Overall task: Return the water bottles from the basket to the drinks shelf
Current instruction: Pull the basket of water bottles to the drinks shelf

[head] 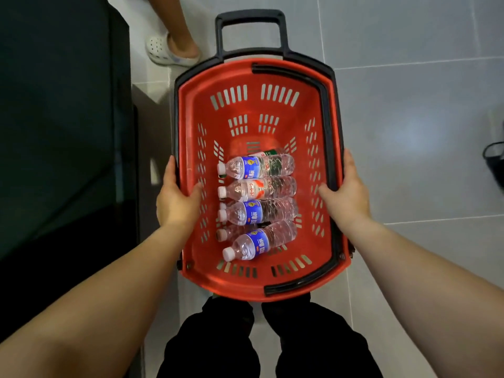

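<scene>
I am gripping the stiff red basket (191, 110) by both side rims, left hand (177, 199) and right hand (346, 196) clamped, its light, slippery water bottles (257, 208) lying loose inside.

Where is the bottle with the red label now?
In the head view, the red-label bottle lies inside the red basket, second from the far end, between two blue-label bottles.

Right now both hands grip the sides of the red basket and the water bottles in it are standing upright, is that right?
Not quite. The head view shows the water bottles lying on their sides. The left hand and right hand do grip the sides of the red basket.
</scene>
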Available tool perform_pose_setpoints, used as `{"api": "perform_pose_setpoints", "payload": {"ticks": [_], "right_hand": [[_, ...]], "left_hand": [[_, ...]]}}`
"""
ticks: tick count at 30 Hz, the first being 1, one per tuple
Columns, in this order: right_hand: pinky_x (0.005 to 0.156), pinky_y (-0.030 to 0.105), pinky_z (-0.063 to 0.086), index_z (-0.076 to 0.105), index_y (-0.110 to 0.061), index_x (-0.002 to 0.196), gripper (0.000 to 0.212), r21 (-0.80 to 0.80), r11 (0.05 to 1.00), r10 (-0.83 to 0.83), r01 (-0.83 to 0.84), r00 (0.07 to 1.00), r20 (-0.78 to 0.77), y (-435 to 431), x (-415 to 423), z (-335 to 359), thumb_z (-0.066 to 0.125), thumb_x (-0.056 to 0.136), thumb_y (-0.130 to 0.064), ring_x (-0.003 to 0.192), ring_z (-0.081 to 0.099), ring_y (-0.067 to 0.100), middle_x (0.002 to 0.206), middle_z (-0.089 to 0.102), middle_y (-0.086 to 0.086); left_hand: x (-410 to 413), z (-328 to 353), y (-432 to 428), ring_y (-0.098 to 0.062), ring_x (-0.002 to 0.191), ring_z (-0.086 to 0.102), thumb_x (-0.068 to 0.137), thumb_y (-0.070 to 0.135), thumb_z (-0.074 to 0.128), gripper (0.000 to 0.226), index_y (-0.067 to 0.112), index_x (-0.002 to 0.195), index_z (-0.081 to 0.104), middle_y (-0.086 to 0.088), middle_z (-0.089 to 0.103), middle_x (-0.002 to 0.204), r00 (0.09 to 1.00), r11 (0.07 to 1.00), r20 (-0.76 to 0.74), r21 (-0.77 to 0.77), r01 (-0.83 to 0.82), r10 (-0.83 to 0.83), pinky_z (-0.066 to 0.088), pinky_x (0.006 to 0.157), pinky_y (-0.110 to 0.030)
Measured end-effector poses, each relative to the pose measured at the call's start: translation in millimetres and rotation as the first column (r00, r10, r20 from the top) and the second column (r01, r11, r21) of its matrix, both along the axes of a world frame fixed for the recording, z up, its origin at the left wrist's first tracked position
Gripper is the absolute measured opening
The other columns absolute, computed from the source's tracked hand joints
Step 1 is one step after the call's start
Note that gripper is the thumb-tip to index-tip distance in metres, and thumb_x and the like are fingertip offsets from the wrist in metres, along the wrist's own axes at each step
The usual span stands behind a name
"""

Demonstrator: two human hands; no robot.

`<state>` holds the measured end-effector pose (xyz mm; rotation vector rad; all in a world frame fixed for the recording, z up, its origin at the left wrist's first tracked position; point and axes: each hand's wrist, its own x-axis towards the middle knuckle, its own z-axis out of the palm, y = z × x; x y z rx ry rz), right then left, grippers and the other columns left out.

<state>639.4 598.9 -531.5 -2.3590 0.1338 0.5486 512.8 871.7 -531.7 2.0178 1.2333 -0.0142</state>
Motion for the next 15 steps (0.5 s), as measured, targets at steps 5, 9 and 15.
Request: {"api": "perform_pose_setpoints", "payload": {"ticks": [5,9,15], "right_hand": [[0.090,0.042,0.053,0.014,-0.035,0.147,0.080,0.001,0.997,-0.079,0.079,0.997,-0.008,-23.9,-12.9,49.5,0.062,0.083,-0.031,0.102,0.062,0.021,0.122,0.060,0.003],[0.086,0.034,0.053,0.016,-0.036,0.146,0.081,0.004,0.989,-0.151,0.151,0.988,-0.016,-49.1,-19.5,122.9,0.064,0.081,-0.031,0.092,0.063,0.017,0.115,0.062,0.000],[0.067,0.015,0.042,0.019,-0.039,0.145,0.081,0.026,0.959,-0.284,0.284,0.958,0.042,-99.7,-35.0,237.4,0.066,0.080,-0.031,0.073,0.056,0.001,0.103,0.055,-0.011]], "left_hand": [[9.6,55.4,-10.2,-0.019,0.116,0.060,0.080,0.040,0.066,0.080,0.042,0.147,0.022,0.004,0.060,0.133,0.997,0.997,-0.002,0.018,0.081,-0.081,0.048,0.100,-0.040],[19.5,132.2,-24.9,-0.015,0.115,0.060,0.077,0.039,0.069,0.082,0.041,0.146,0.025,0.006,0.058,0.133,0.991,0.991,0.011,0.012,0.130,-0.130,0.048,0.098,-0.037],[36.2,251.7,-58.2,-0.006,0.111,0.060,0.075,0.035,0.070,0.082,0.038,0.146,0.029,0.011,0.059,0.131,0.961,0.965,0.096,-0.006,0.261,-0.260,0.051,0.096,-0.038]]}}
